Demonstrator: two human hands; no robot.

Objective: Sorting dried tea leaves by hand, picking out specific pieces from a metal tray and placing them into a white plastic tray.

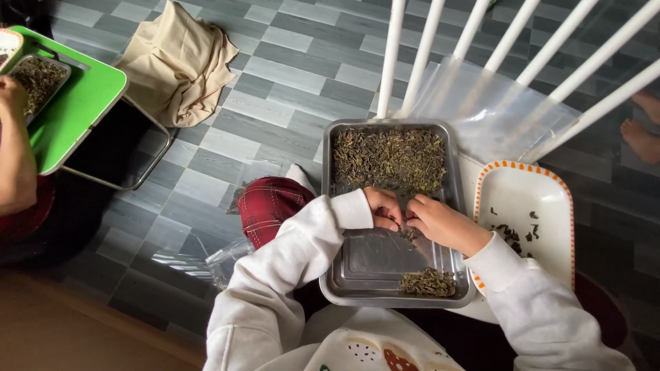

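A steel tray rests on my lap, with a large heap of dried green leaves at its far end and a small pile at its near right corner. My left hand and my right hand meet over the tray's middle, fingertips pinched on a few bits of leaf. Both arms wear white sleeves. A white plate with an orange dotted rim sits to the right and holds several dark bits.
White chair bars rise beyond the tray, with a clear plastic sheet under them. Another person's arm at the left works over a tray of leaves on a green folding table. A beige cloth lies on the grey tiled floor.
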